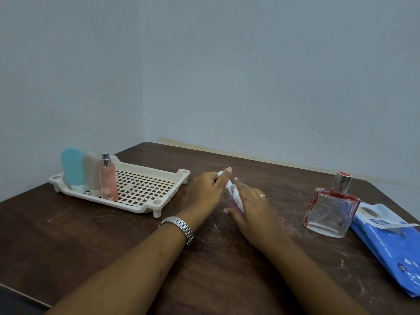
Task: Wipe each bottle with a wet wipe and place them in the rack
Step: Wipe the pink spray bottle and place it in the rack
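The dark brown wooden table [91, 235] carries everything. On its far left sits the cream perforated plastic rack [145, 189], with a soft blue tube [72, 167], a beige tube [92, 173] and a pink spray bottle [108, 180] upright at its left end. At the right edge lies a blue wipe packet [391, 235], just beside a square clear glass bottle smeared red [331, 210].

Mid-table, a small clear spray bottle holding pinkish liquid [228, 193] is held tilted between the hands, its white cap pointing up and away. The left hand [208, 189] pinches the cap, forefinger straight. The right hand [248, 201] curls its fingers round the body, pressing a white wet wipe [237, 197] against it. The rack lies leftward, so the left hand is likely the nearer for placing.
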`<move>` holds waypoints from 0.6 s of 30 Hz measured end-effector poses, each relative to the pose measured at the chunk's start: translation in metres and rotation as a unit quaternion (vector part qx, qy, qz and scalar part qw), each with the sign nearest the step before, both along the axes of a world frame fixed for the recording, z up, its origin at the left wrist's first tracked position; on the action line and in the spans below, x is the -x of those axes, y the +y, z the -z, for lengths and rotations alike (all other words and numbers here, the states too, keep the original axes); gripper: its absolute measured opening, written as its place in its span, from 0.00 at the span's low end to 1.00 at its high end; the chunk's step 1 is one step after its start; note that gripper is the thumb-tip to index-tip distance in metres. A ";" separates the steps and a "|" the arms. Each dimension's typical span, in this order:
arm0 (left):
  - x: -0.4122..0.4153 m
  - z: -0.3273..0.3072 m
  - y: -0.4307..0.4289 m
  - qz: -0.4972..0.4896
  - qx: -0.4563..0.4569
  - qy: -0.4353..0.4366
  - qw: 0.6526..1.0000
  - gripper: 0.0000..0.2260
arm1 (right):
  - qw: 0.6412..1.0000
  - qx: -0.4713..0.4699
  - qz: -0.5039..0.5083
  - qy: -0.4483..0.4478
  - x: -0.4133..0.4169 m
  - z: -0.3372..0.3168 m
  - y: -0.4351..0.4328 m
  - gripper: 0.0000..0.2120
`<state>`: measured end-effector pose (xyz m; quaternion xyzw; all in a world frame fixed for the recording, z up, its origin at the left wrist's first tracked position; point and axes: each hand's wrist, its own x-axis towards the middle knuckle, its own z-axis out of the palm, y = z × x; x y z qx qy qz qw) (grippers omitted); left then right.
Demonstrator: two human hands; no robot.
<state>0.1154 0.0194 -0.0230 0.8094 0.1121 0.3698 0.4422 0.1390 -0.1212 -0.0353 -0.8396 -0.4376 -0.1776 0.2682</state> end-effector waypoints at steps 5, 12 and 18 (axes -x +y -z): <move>0.001 -0.002 -0.010 0.102 0.040 -0.038 0.993 0.21 | 0.998 -0.050 0.007 0.049 -0.008 -0.002 -0.007 0.22; 0.006 -0.003 -0.014 0.311 0.207 0.034 0.927 0.19 | 0.980 -0.174 -0.041 0.090 0.006 -0.011 -0.007 0.16; 0.003 -0.003 -0.018 0.335 0.259 0.030 0.905 0.18 | 0.977 -0.200 0.020 0.067 0.004 -0.005 -0.007 0.18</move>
